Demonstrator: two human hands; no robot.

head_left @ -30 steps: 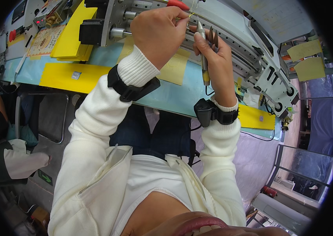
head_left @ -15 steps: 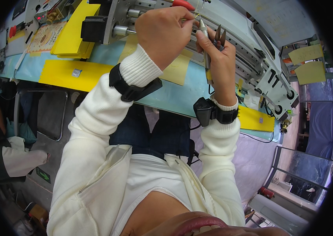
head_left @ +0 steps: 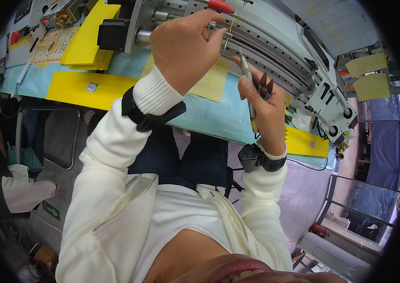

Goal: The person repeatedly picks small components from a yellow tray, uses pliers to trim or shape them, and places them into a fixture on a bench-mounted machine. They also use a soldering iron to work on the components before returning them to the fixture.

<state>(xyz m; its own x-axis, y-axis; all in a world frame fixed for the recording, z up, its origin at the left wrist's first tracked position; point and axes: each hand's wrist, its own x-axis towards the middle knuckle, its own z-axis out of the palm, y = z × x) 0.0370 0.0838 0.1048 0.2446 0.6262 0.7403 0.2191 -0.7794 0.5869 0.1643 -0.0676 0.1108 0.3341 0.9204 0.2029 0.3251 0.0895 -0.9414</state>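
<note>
Left hand pinching thin yellow wire at the metal rail assembly above the desk — now lifted closer. Right hand gripping pen-like tool plus pliers, raised since — wire work seemingly continuing.

Left hand left of right hand

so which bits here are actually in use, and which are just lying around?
In use:
- left hand pinching thin wire
- right hand holding pen-like tool and small pliers
- metal rail assembly

Lying about:
- yellow sheets
- yellow sticky notes
- red-handled tool
</note>
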